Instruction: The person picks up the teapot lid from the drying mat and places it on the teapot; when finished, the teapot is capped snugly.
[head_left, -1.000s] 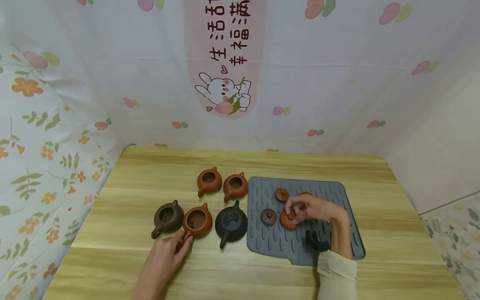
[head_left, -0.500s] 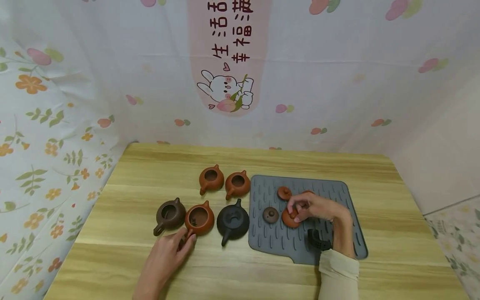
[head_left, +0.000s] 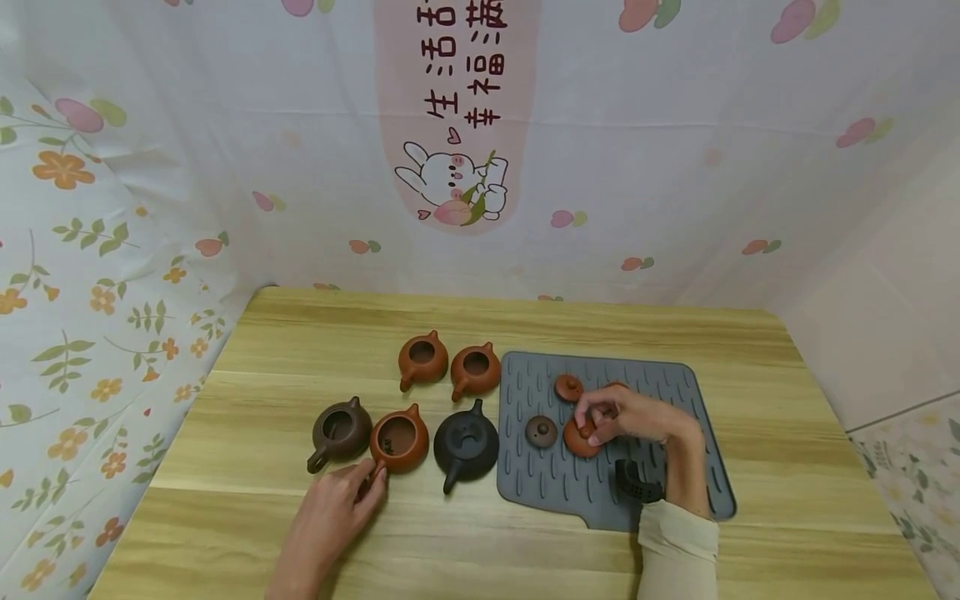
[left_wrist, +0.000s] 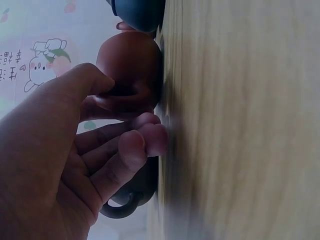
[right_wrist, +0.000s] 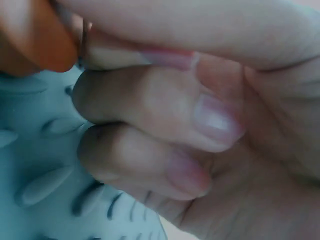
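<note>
My left hand (head_left: pixel 330 508) pinches the handle of a reddish-orange clay teapot (head_left: pixel 414 460), which stands lidless on the table. In the left wrist view thumb and index finger meet at that handle below the round body (left_wrist: pixel 130 57). Over on the grey ribbed mat (head_left: pixel 528 483), my right hand (head_left: pixel 628 412) holds an orange teapot lid (head_left: pixel 576 444) by its knob between thumb and index finger. The right wrist view shows part of the lid's edge (right_wrist: pixel 40 47) and the other fingers curled into the palm. Whether the lid touches the mat is unclear.
A brown teapot (head_left: pixel 354 446) and a black teapot (head_left: pixel 467 462) flank the held one. Two smaller orange teapots (head_left: pixel 425 372) stand behind. On the mat lie a brown lid (head_left: pixel 541 431), a red lid (head_left: pixel 567 387) and another lid (head_left: pixel 617 385) partly behind my right hand.
The head view has shifted slightly. Both hands keep their holds on the teapot handle and the lid, with barely any movement.
</note>
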